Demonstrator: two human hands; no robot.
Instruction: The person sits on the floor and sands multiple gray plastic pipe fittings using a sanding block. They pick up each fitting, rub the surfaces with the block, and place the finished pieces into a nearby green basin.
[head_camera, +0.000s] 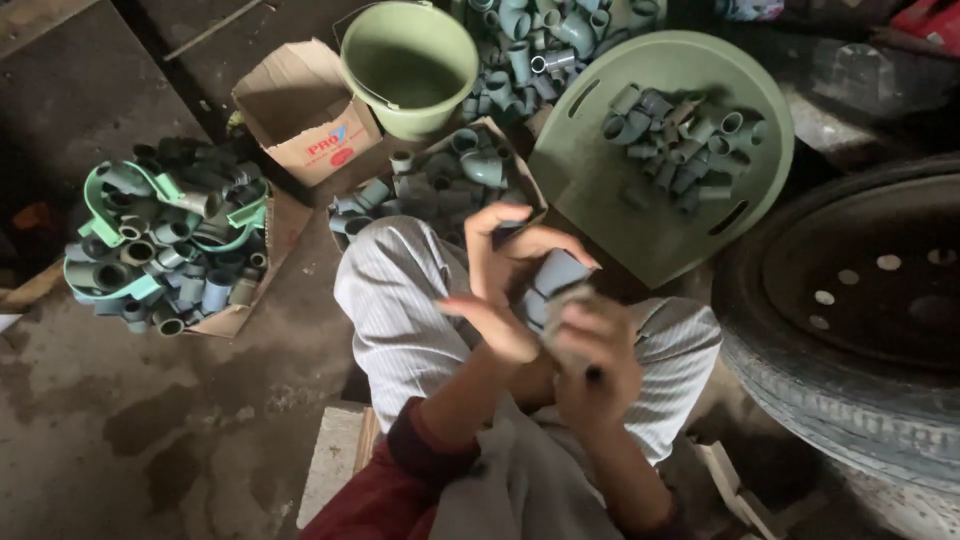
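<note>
My left hand (495, 285) and my right hand (600, 345) meet above my knees, both on a grey plastic pipe fitting (556, 272). The left hand's fingers curl around the fitting's far side. My right hand grips its near end and is blurred; a small dark object shows beneath that hand, too unclear to name. My striped trouser legs (400, 310) lie under the hands.
A cardboard tray of grey fittings (440, 185) lies just beyond my knees. A broken green basket of fittings (165, 235) is at left, an empty green bucket (410, 65) and box (305, 115) behind, a green lid with fittings (670, 150) and a tyre (860, 320) at right.
</note>
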